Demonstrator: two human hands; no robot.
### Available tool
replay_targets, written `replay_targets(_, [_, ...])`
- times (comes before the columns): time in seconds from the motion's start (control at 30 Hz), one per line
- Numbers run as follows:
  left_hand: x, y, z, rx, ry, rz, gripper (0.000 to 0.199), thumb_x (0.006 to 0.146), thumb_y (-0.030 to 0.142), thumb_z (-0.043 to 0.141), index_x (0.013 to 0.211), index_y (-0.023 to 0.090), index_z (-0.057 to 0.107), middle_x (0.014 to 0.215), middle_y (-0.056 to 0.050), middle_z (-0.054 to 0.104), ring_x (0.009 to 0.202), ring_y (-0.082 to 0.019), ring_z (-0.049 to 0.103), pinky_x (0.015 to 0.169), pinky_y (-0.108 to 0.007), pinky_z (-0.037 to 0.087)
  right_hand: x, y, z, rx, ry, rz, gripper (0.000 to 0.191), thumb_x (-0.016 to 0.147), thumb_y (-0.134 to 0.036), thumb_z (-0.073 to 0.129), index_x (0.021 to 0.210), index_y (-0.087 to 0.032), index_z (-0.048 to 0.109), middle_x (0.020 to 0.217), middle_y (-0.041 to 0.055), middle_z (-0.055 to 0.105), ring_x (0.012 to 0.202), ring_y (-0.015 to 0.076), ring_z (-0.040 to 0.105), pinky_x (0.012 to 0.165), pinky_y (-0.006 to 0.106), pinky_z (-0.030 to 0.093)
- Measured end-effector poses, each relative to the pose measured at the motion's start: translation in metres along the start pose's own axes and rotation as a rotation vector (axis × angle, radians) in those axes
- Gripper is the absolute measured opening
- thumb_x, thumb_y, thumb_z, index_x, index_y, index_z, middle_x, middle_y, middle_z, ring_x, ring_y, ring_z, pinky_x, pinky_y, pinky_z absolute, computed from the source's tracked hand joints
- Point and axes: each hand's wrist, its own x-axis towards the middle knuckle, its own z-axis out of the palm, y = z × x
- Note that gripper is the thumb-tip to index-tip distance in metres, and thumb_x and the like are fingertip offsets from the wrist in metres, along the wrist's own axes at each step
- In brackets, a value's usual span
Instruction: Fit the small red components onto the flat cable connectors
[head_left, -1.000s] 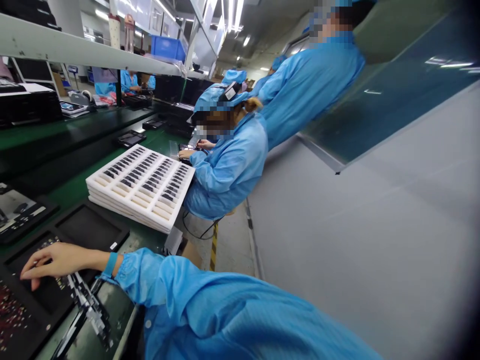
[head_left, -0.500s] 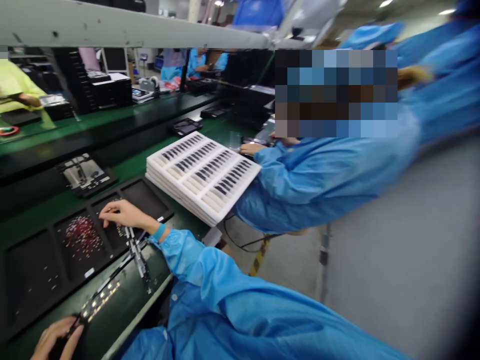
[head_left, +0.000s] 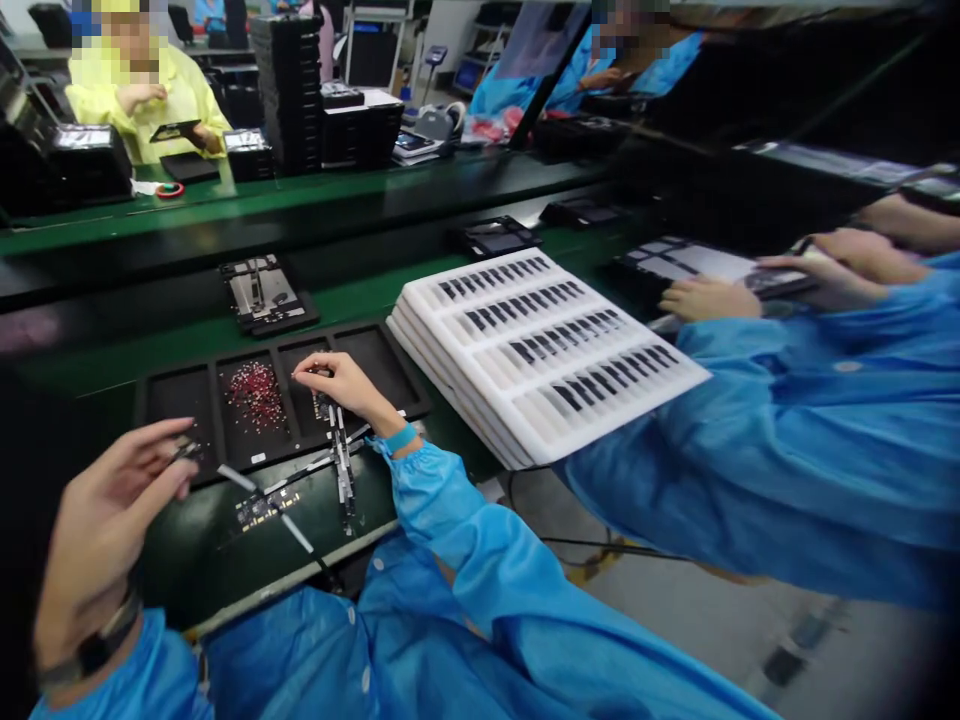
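My left hand (head_left: 105,530) is raised at the lower left, pinching a small dark part (head_left: 184,450) between its fingertips, just off the edge of a black compartment tray (head_left: 382,360). My right hand (head_left: 337,385), with a blue wristband (head_left: 401,437), reaches into a tray compartment beside a heap of tiny red-and-silver parts (head_left: 255,395). Whether its fingers hold anything is hidden. Narrow strips of flexible cable (head_left: 343,465) and a small circuit strip (head_left: 262,510) lie on the dark green bench below my right wrist.
A stack of white foam trays (head_left: 547,350) holding rows of dark parts stands to the right. Beyond it, a co-worker's hands (head_left: 825,265) work on a black fixture (head_left: 675,265). Another black fixture (head_left: 262,295) sits farther along the bench.
The view has swung left from the aisle onto the bench. My left hand has come into view and risen from the lower edge with the small part. My right hand stays over the tray.
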Motion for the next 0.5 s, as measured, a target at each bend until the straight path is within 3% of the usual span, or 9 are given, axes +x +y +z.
replay_targets(0.1, [0.046, -0.005, 0.036, -0.079, -0.165, 0.023, 0.040, 0.080, 0.043, 0.084, 0.111, 0.019, 0.083, 0.081, -0.005, 0.073, 0.066, -0.016, 0.064, 0.064, -0.027, 0.055, -0.003, -0.003, 0.002, -0.035, -0.025, 0.019, 0.032, 0.084, -0.045, 0.075, 0.089, -0.013, 0.077, 0.078, 0.0022, 0.069, 0.063, 0.0113, 0.054, 0.063, 0.026, 0.043])
replay_targets(0.2, [0.069, -0.022, 0.068, -0.115, -0.238, 0.058, 0.035, 0.082, 0.046, 0.079, 0.099, 0.015, 0.083, 0.073, -0.005, 0.070, 0.059, -0.013, 0.057, 0.058, -0.026, 0.049, -0.008, -0.008, 0.003, -0.084, -0.055, 0.062, 0.034, 0.085, -0.046, 0.075, 0.092, -0.013, 0.079, 0.077, 0.0028, 0.069, 0.064, 0.0122, 0.053, 0.062, 0.026, 0.041])
replay_targets(0.4, [0.068, -0.041, 0.088, -0.232, -0.200, 0.026, 0.037, 0.085, 0.043, 0.078, 0.107, 0.013, 0.080, 0.075, -0.004, 0.071, 0.059, -0.013, 0.057, 0.058, -0.025, 0.050, -0.017, -0.019, 0.010, -0.153, -0.109, 0.151, 0.031, 0.084, -0.045, 0.076, 0.088, -0.015, 0.078, 0.068, 0.0004, 0.063, 0.056, 0.0098, 0.040, 0.053, 0.025, 0.031])
replay_targets(0.5, [0.064, -0.041, 0.091, -0.278, -0.168, 0.016, 0.035, 0.086, 0.041, 0.077, 0.107, 0.013, 0.078, 0.077, -0.004, 0.071, 0.060, -0.013, 0.059, 0.060, -0.026, 0.051, -0.021, -0.026, 0.016, -0.124, -0.133, 0.160, 0.028, 0.083, -0.043, 0.075, 0.084, -0.015, 0.076, 0.077, 0.0029, 0.068, 0.062, 0.0113, 0.050, 0.057, 0.025, 0.038])
